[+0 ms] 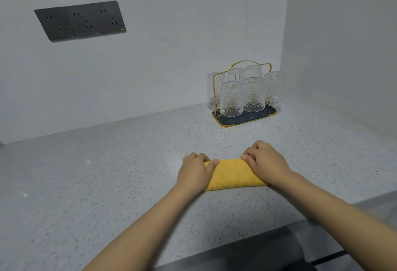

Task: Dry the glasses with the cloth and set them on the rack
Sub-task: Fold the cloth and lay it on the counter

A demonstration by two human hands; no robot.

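Observation:
A folded yellow cloth (233, 175) lies flat on the speckled grey counter (107, 174). My left hand (196, 170) grips its left end, thumb on top and fingers curled over the far edge. My right hand (265, 161) grips the right end the same way. In the far right corner stands a gold wire rack (242, 90) with a dark tray base (247, 118). Several clear patterned glasses (253, 96) sit upside down on it.
White walls close the corner behind and to the right of the rack. A dark panel of power sockets (80, 21) is on the back wall at left. The counter's front edge (257, 230) runs diagonally at lower right, with a dark surface below.

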